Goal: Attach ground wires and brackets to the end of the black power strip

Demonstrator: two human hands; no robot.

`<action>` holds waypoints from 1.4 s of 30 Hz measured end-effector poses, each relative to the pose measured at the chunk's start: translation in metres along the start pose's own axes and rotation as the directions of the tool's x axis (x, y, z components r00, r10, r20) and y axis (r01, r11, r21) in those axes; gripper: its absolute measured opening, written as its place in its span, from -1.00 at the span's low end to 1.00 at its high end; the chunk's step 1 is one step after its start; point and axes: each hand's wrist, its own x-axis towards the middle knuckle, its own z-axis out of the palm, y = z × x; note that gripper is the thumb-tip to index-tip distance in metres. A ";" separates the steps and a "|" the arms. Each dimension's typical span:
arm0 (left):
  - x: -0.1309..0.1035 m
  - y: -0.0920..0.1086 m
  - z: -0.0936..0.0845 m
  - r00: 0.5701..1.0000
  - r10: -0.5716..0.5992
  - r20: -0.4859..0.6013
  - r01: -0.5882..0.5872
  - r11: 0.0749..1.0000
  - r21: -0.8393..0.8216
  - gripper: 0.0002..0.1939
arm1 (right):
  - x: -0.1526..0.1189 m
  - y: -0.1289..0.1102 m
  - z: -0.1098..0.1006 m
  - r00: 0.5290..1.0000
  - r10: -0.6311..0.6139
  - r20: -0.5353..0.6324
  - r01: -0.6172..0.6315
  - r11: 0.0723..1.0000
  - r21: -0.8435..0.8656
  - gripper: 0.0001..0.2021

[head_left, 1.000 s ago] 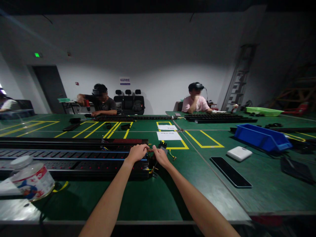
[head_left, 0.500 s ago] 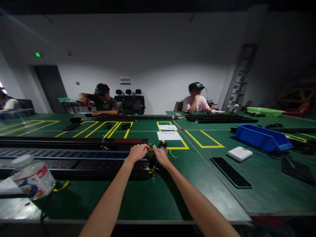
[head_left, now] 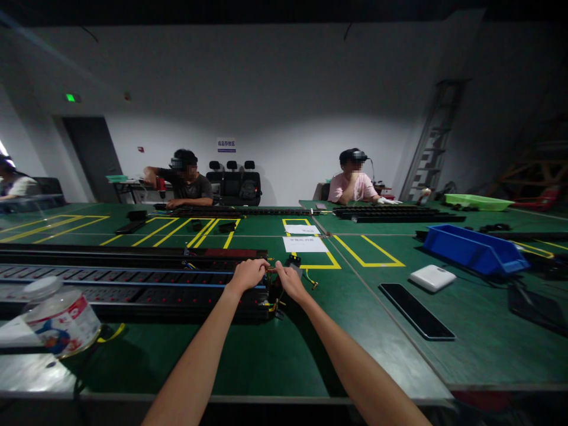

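Note:
Several long black strips with rows of red-marked sockets (head_left: 168,300) lie side by side on the green table, running in from the left. My left hand (head_left: 249,276) rests over the right end of one strip, its fingers closed. Right beside it, my right hand (head_left: 290,281) is closed too, thumb raised, and the two sets of fingertips meet at the strip's end. Whatever they pinch there is small and mostly hidden. Loose yellow-green wire (head_left: 314,284) and a small dark part (head_left: 293,260) lie just past my right hand. More wire ends (head_left: 276,306) poke out below.
A clear plastic jar (head_left: 62,319) stands at the near left. To the right are a phone (head_left: 416,310), a white box (head_left: 432,277) and a blue bin (head_left: 474,251). White papers (head_left: 306,244) lie ahead. Two co-workers (head_left: 190,186) sit across the table, near more black strips (head_left: 399,214).

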 end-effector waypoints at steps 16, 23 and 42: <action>0.000 0.001 -0.001 1.000 0.001 -0.013 -0.001 1.000 -0.003 -0.63 | 0.001 0.002 0.001 1.000 -0.005 0.002 0.005 1.000 0.025 -0.12; -0.001 0.002 -0.002 1.000 -0.008 0.003 0.008 1.000 -0.002 -0.62 | 0.001 0.003 0.001 1.000 0.001 -0.003 -0.001 1.000 0.017 -0.11; -0.003 0.005 -0.005 1.000 -0.011 0.000 0.011 1.000 0.018 -0.62 | 0.001 0.004 0.000 1.000 -0.007 0.012 0.007 1.000 0.007 -0.14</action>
